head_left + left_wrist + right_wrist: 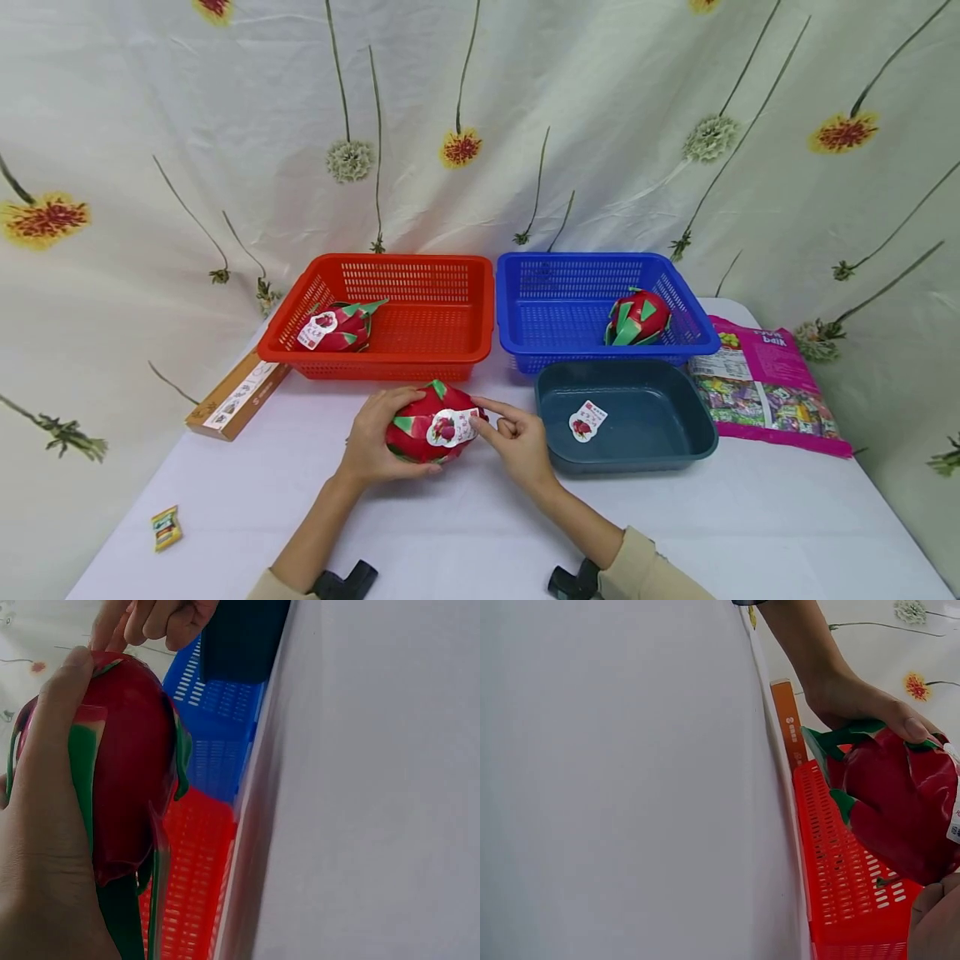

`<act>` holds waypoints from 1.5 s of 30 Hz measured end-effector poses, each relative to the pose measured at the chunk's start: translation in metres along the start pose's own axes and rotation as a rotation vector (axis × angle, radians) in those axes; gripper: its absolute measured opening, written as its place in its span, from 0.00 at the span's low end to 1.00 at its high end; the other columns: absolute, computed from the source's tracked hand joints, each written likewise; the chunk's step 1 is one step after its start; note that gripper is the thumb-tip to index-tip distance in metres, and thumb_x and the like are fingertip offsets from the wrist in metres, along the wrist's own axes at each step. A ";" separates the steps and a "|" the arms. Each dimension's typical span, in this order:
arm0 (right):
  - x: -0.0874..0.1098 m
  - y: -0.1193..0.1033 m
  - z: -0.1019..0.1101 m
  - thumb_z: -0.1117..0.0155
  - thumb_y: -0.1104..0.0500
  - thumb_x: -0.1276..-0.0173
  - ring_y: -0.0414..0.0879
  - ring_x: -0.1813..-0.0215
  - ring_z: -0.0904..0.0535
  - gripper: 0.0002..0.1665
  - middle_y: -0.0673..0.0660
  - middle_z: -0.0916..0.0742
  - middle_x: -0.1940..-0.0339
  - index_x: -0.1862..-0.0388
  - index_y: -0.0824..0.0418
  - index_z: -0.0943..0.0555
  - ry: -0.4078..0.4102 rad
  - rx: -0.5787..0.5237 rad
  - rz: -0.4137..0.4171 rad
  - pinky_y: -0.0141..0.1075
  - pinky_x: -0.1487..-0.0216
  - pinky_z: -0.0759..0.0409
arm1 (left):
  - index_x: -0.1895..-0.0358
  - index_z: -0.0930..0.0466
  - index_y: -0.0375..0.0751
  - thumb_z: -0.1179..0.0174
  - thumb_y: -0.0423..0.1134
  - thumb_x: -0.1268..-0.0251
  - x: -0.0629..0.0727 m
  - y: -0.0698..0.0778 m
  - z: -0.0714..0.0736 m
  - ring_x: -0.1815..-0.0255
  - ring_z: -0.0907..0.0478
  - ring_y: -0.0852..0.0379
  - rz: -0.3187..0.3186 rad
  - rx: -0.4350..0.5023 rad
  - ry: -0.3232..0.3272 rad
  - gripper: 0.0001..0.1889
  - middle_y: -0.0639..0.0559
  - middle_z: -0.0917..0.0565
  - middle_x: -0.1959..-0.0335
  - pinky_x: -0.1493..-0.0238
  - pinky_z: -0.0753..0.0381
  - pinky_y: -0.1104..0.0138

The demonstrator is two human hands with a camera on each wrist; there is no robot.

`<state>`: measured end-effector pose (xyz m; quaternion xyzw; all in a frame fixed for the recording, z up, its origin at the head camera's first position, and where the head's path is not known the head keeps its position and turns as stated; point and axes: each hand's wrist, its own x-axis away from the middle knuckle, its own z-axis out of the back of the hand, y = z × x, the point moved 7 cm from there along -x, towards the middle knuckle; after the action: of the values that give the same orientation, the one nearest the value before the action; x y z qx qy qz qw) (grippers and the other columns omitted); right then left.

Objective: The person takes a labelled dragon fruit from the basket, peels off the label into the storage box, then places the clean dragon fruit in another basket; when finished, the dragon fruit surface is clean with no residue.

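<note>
My left hand (375, 433) grips a red dragon fruit (411, 425) with green scales over the white table, thumb along its near side. A white dragon-fruit sticker (450, 427) lies across its face. At the sticker's right edge are the thumb and index finger of my right hand (521, 442), its other fingers curled in. The right wrist view shows the fruit (896, 799) between both hands, the sticker partly cut off. In the left wrist view the left thumb (56, 712) lies along the fruit (135, 750).
A red basket (405, 367) holds a stickered dragon fruit (351, 325); a blue basket (517, 342) holds another dragon fruit (637, 317). In a dark tray (652, 462) lies a sticker (587, 421). Around them are a candy bag (772, 387), a brown box (236, 396) and a small wrapped packet (167, 528).
</note>
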<state>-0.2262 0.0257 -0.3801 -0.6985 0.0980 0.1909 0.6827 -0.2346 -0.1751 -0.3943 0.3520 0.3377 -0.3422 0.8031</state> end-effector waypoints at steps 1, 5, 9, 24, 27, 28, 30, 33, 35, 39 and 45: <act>0.000 0.000 0.000 0.34 0.67 0.42 0.37 0.86 0.50 0.17 0.54 0.42 0.91 0.53 0.71 0.19 0.005 -0.003 0.005 0.33 0.86 0.55 | 0.46 0.25 0.43 0.33 0.69 0.67 0.000 0.001 0.000 0.50 0.26 0.55 -0.003 -0.003 0.000 0.43 0.53 0.21 0.49 0.47 0.30 0.70; 0.002 0.002 0.000 0.33 0.69 0.44 0.37 0.85 0.49 0.15 0.53 0.41 0.91 0.56 0.72 0.18 0.060 -0.025 0.036 0.33 0.86 0.54 | 0.46 0.25 0.43 0.34 0.69 0.66 0.000 0.003 0.000 0.50 0.26 0.55 -0.006 -0.008 0.003 0.43 0.52 0.21 0.50 0.48 0.29 0.68; 0.004 0.006 0.000 0.34 0.70 0.44 0.36 0.86 0.47 0.12 0.53 0.40 0.92 0.60 0.75 0.18 0.119 -0.090 0.032 0.33 0.86 0.54 | 0.47 0.25 0.43 0.35 0.70 0.66 0.000 0.005 -0.001 0.50 0.26 0.55 -0.011 -0.014 0.002 0.43 0.52 0.21 0.50 0.49 0.28 0.67; 0.006 -0.002 0.002 0.37 0.71 0.41 0.36 0.85 0.43 0.06 0.53 0.37 0.92 0.66 0.76 0.20 0.100 -0.112 -0.014 0.29 0.84 0.48 | 0.45 0.25 0.44 0.39 0.73 0.64 0.001 -0.001 -0.004 0.50 0.25 0.54 0.003 -0.110 0.053 0.44 0.52 0.21 0.50 0.53 0.24 0.61; 0.007 -0.006 0.001 0.37 0.71 0.41 0.36 0.85 0.44 0.06 0.53 0.37 0.92 0.66 0.76 0.19 0.086 -0.075 0.004 0.29 0.84 0.48 | 0.45 0.25 0.44 0.38 0.73 0.65 0.002 -0.002 -0.004 0.51 0.25 0.54 0.008 -0.115 0.057 0.44 0.52 0.21 0.50 0.53 0.24 0.59; 0.007 -0.007 0.001 0.37 0.71 0.42 0.36 0.85 0.44 0.06 0.53 0.37 0.92 0.66 0.75 0.19 0.086 -0.061 0.007 0.29 0.84 0.48 | 0.45 0.25 0.44 0.38 0.73 0.65 0.002 -0.002 -0.003 0.51 0.25 0.54 0.011 -0.117 0.056 0.44 0.52 0.21 0.50 0.53 0.24 0.59; 0.006 -0.007 0.002 0.36 0.70 0.41 0.36 0.85 0.44 0.07 0.54 0.37 0.91 0.65 0.74 0.18 0.090 -0.033 0.008 0.29 0.85 0.49 | 0.45 0.25 0.44 0.38 0.72 0.65 0.002 -0.002 -0.003 0.51 0.25 0.53 0.017 -0.117 0.058 0.44 0.52 0.21 0.50 0.54 0.24 0.58; 0.006 -0.007 0.003 0.35 0.69 0.42 0.37 0.85 0.44 0.08 0.54 0.37 0.90 0.63 0.72 0.17 0.089 -0.015 0.001 0.29 0.85 0.50 | 0.45 0.25 0.43 0.38 0.72 0.64 0.003 -0.002 -0.003 0.51 0.25 0.53 0.023 -0.111 0.060 0.44 0.51 0.21 0.50 0.53 0.25 0.58; 0.005 -0.006 0.003 0.34 0.69 0.43 0.38 0.84 0.45 0.10 0.55 0.37 0.89 0.61 0.72 0.18 0.085 -0.020 0.002 0.30 0.85 0.50 | 0.46 0.25 0.42 0.38 0.72 0.64 0.003 -0.002 -0.002 0.51 0.25 0.53 0.021 -0.108 0.064 0.44 0.51 0.21 0.50 0.53 0.26 0.59; 0.006 -0.006 0.002 0.33 0.69 0.45 0.40 0.83 0.46 0.15 0.55 0.40 0.87 0.57 0.72 0.19 0.086 -0.026 0.028 0.32 0.84 0.51 | 0.46 0.25 0.41 0.38 0.72 0.65 0.003 -0.002 -0.001 0.52 0.25 0.53 0.014 -0.104 0.082 0.45 0.50 0.20 0.51 0.51 0.27 0.63; 0.007 -0.006 0.000 0.31 0.68 0.46 0.40 0.84 0.47 0.18 0.55 0.40 0.89 0.54 0.68 0.19 0.124 0.042 0.074 0.32 0.86 0.52 | 0.47 0.24 0.40 0.37 0.72 0.65 0.002 -0.002 0.000 0.53 0.25 0.52 -0.003 -0.092 0.099 0.45 0.50 0.20 0.52 0.50 0.30 0.66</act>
<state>-0.2173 0.0265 -0.3776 -0.6904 0.1699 0.1702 0.6823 -0.2347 -0.1767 -0.3965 0.3307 0.3930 -0.3094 0.8003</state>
